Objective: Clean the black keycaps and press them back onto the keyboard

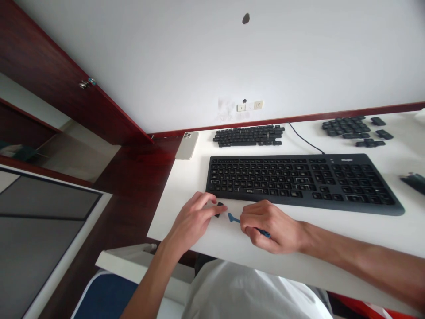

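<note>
The thumb and fingertips of my left hand (194,217) hold a small black keycap (219,210) against the white table, just below the keyboard's left corner. My right hand (270,226) is a fist around a slim blue tool (233,218). The tool's flared tip points left toward the keycap, a short gap away; whether it has bristles is too small to tell. Behind both hands lies a black keyboard (265,197) with its keycaps off, showing the bare key sockets.
Loose keycaps stand in rows (249,135) behind the keyboard, and another group (347,127) is at the back right. A phone (187,145) lies by the table's left edge. The keyboard's cable (305,139) runs toward the wall. A dark object (413,181) sits far right.
</note>
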The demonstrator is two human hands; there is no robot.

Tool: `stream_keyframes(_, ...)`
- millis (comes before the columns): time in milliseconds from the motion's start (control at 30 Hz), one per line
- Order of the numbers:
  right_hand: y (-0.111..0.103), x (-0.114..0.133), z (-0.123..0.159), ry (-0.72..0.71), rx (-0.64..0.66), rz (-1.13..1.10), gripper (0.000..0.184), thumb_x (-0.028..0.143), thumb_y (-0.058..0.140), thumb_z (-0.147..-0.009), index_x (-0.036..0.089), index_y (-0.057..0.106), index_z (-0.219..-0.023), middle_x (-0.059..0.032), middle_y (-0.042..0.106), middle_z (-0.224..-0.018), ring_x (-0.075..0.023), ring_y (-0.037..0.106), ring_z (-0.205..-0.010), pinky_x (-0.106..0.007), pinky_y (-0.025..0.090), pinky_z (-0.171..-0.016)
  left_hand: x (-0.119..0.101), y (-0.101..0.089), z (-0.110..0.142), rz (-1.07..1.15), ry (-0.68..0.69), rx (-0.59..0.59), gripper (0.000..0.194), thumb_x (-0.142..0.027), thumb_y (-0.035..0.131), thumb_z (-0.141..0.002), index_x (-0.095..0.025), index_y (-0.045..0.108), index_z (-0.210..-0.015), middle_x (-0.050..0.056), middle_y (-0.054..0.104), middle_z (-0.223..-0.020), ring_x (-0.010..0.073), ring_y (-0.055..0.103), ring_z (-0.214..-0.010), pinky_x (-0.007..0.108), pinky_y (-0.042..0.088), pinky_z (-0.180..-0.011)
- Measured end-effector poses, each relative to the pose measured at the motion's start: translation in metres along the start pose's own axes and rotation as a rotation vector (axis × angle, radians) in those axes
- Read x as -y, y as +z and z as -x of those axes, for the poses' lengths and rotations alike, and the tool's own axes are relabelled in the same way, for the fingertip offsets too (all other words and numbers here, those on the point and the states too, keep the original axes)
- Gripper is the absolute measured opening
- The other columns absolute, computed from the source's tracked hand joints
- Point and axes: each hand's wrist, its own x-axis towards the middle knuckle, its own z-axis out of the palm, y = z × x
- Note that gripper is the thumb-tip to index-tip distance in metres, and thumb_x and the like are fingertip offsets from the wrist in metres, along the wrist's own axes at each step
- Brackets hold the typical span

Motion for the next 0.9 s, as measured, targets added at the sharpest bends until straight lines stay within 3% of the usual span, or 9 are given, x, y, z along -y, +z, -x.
stream_keyframes(167, 0.001, 0.002, 0.0, -0.011, -0.01, -0.009, 0.021, 0.013, 0.04, -0.095, 0.023, 0.05, -0.08, 0.0007, 0.05, -0.067, -0.0162, 0.044, -0.062, -0.033, 0.034, -0.06, 0.001, -0.005, -0.005, -0.026, 0.008, 0.027, 0.035, -0.01, 0.06, -0.1, -0.029, 0.076, -0.126, 0.005, 0.069, -0.105, 0.021, 0.066, -0.103, 0.036, 0.06, -0.091)
stream_keyframes(333, 0.003, 0.001, -0.001, -0.003, 0.022, -0.011, 0.02, 0.013, 0.041, -0.092, 0.024, 0.048, -0.077, 0.0008, 0.051, -0.066, -0.0162, 0.044, -0.061, -0.033, 0.034, -0.06, 0.016, -0.013, -0.007, -0.008, -0.041, -0.154, 0.02, -0.019, 0.07, -0.097, -0.026, 0.077, -0.114, 0.006, 0.072, -0.112, 0.0216, 0.07, -0.105, 0.036, 0.059, -0.093)
stream_keyframes(400, 0.003, 0.0, -0.001, 0.007, 0.039, -0.015, 0.019, 0.013, 0.041, -0.092, 0.024, 0.049, -0.078, 0.0011, 0.05, -0.066, -0.0161, 0.044, -0.061, -0.033, 0.034, -0.06, 0.024, -0.021, -0.016, 0.016, -0.055, -0.218, 0.019, -0.021, 0.07, -0.097, -0.026, 0.077, -0.113, 0.007, 0.073, -0.119, 0.0228, 0.07, -0.111, 0.038, 0.058, -0.1)
stream_keyframes(467, 0.003, -0.001, -0.001, 0.02, 0.053, -0.01, 0.019, 0.014, 0.041, -0.093, 0.023, 0.049, -0.079, 0.001, 0.05, -0.067, -0.0163, 0.044, -0.061, -0.033, 0.034, -0.06, 0.032, -0.028, -0.031, 0.039, -0.063, -0.229, 0.019, -0.021, 0.069, -0.097, -0.026, 0.076, -0.114, 0.006, 0.076, -0.113, 0.022, 0.072, -0.105, 0.037, 0.059, -0.096)
stream_keyframes(600, 0.002, -0.004, -0.001, 0.04, 0.051, -0.005, 0.019, 0.014, 0.042, -0.094, 0.023, 0.05, -0.079, 0.0004, 0.049, -0.067, -0.0164, 0.043, -0.062, -0.032, 0.034, -0.06, 0.044, -0.039, -0.064, 0.098, -0.059, -0.112, 0.028, -0.023, 0.075, -0.092, -0.029, 0.075, -0.119, 0.003, 0.079, -0.11, 0.02, 0.073, -0.095, 0.034, 0.058, -0.09)
stream_keyframes(700, 0.001, -0.005, -0.001, 0.04, 0.038, 0.005, 0.02, 0.014, 0.041, -0.094, 0.023, 0.05, -0.079, 0.0006, 0.049, -0.067, -0.0162, 0.042, -0.061, -0.032, 0.035, -0.06, 0.051, -0.044, -0.082, 0.12, -0.008, -0.04, 0.011, -0.024, 0.076, -0.092, -0.028, 0.079, -0.102, 0.002, 0.079, -0.105, 0.0204, 0.073, -0.096, 0.034, 0.057, -0.091)
stream_keyframes(900, 0.002, -0.006, -0.003, 0.053, 0.047, 0.005, 0.02, 0.015, 0.04, -0.094, 0.023, 0.048, -0.078, 0.001, 0.047, -0.067, -0.0165, 0.042, -0.061, -0.032, 0.035, -0.06, 0.066, -0.036, -0.081, 0.314, -0.03, -0.059, 0.006, -0.032, 0.078, -0.091, -0.028, 0.081, -0.089, 0.004, 0.081, -0.1, 0.0219, 0.075, -0.095, 0.036, 0.06, -0.09)
